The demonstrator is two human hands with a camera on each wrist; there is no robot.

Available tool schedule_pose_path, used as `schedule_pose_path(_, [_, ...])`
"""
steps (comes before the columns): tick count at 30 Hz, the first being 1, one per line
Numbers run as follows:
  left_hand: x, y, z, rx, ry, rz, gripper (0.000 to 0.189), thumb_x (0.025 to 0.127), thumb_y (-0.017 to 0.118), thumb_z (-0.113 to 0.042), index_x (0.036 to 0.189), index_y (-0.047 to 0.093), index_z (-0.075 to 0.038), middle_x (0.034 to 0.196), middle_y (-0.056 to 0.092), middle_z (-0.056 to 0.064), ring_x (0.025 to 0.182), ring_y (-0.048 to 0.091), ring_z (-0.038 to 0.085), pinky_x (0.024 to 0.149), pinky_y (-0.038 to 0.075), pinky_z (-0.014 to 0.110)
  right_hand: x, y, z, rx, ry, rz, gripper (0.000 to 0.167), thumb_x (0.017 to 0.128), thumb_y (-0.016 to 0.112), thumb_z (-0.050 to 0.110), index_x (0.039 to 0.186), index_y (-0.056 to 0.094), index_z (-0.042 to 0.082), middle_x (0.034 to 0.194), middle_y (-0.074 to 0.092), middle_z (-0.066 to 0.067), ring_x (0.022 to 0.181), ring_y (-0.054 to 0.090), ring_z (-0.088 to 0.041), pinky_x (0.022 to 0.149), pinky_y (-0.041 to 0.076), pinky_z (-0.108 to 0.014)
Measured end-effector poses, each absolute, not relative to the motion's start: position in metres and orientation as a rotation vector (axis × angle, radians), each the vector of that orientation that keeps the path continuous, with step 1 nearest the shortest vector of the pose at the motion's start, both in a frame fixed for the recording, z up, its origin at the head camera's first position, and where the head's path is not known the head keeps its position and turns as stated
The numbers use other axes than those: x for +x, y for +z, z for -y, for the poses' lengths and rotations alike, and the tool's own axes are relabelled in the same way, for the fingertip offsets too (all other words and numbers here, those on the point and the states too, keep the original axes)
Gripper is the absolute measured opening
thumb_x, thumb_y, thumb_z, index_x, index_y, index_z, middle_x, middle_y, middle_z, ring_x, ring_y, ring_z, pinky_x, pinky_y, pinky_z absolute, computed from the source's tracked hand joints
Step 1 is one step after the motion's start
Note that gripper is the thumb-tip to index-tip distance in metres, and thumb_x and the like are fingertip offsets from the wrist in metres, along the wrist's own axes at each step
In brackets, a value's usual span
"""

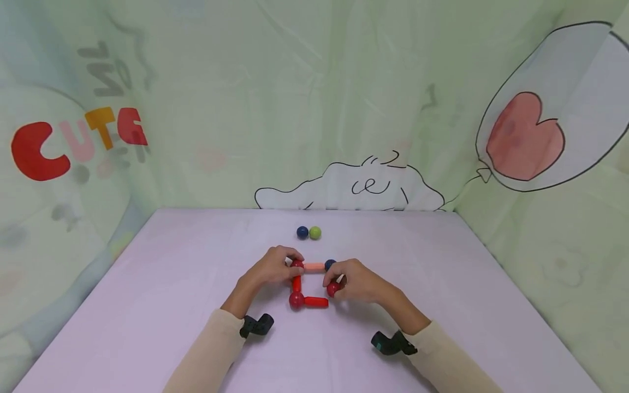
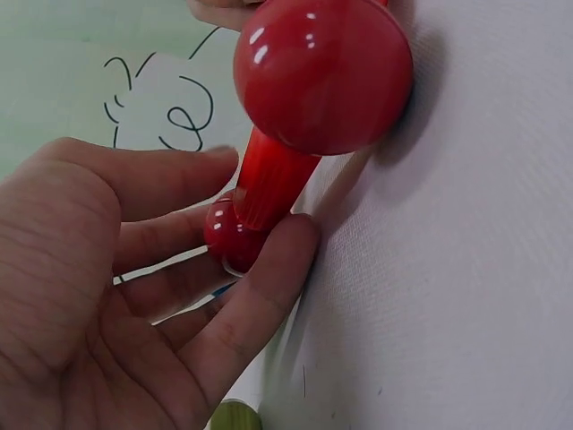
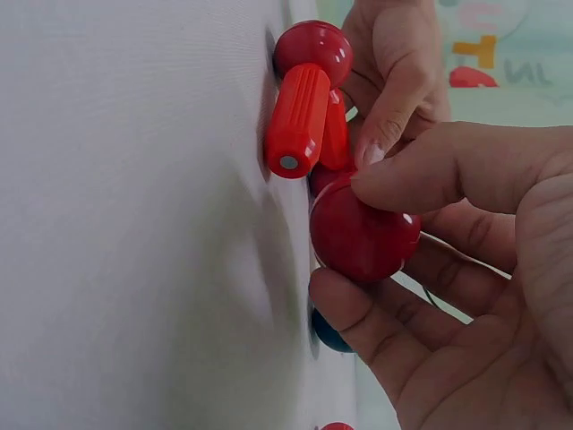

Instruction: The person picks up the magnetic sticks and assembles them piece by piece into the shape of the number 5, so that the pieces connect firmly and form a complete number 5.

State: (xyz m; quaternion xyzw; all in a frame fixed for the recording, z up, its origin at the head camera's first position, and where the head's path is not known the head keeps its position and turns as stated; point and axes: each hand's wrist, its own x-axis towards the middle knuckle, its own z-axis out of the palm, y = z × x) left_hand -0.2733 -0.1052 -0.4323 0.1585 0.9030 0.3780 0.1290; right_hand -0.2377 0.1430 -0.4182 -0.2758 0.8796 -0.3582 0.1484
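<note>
My left hand (image 1: 273, 266) grips the red ball (image 1: 297, 265) at the far left corner of a structure of rods and balls. From that ball a red rod (image 1: 296, 284) runs toward me to a larger-looking red ball (image 1: 296, 300). Another red rod (image 1: 316, 302) sticks out rightward from the near ball; its free end shows a round metal tip in the right wrist view. A pink rod (image 1: 314, 267) spans from the far corner to a dark blue ball (image 1: 331, 265). Between thumb and fingers, my right hand (image 1: 361, 281) pinches a separate red ball (image 3: 365, 231).
Farther back on the pale table (image 1: 196, 245), a blue ball (image 1: 302, 232) and a green ball (image 1: 315, 232) sit side by side. A printed cloth (image 1: 221, 136) hangs behind the table and along both sides.
</note>
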Motion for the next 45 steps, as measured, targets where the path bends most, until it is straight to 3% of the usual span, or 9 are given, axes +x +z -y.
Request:
schedule_pose_path(4, [-0.273, -0.432, 0.105, 0.461, 1.091, -2.637, 0.032, 0.092, 0.076, -0.022, 0.122, 0.070, -0.012, 0.117, 0.065, 0.006, 0.101, 0.058, 0.023, 0.085, 0.055, 0.036, -0.236, -0.421, -0.144, -0.836, -1.034, -2.486, 0.021, 0.080, 0.078, -0.001, 0.096, 0.073, 0.012, 0.092, 0.067, 0.003, 0.087, 0.061, -0.021, 0.077, 0.056, -0.031])
schedule_pose_path(13, [-0.273, -0.434, 0.106, 0.490, 1.142, -2.636, 0.033, 0.093, 0.073, -0.014, 0.125, 0.070, -0.007, 0.114, 0.067, 0.008, 0.094, 0.061, 0.023, 0.081, 0.057, 0.033, -0.232, -0.424, -0.142, -0.774, -1.027, -2.433, 0.028, 0.078, 0.081, -0.001, 0.097, 0.073, 0.018, 0.093, 0.068, 0.003, 0.087, 0.064, -0.022, 0.074, 0.058, -0.033])
schedule_pose_path(33, [-0.274, -0.434, 0.103, 0.396, 1.146, -2.686, 0.039, 0.094, 0.073, -0.015, 0.132, 0.067, -0.009, 0.121, 0.065, 0.010, 0.094, 0.061, 0.023, 0.076, 0.057, 0.030, -0.235, -0.420, -0.142, -0.802, -1.022, -2.491, 0.051, 0.078, 0.079, -0.004, 0.124, 0.063, 0.010, 0.107, 0.073, 0.000, 0.091, 0.063, -0.020, 0.075, 0.057, -0.031])
schedule_pose_path(45, [-0.276, -0.439, 0.104, 0.399, 1.225, -2.659, 0.040, 0.094, 0.072, -0.011, 0.134, 0.065, -0.009, 0.121, 0.063, 0.011, 0.087, 0.061, 0.022, 0.067, 0.057, 0.028, -0.243, -0.403, -0.169, -0.657, -1.023, -2.728, 0.035, 0.086, 0.073, 0.000, 0.119, 0.068, 0.008, 0.108, 0.070, -0.007, 0.102, 0.062, -0.027, 0.084, 0.055, -0.038])
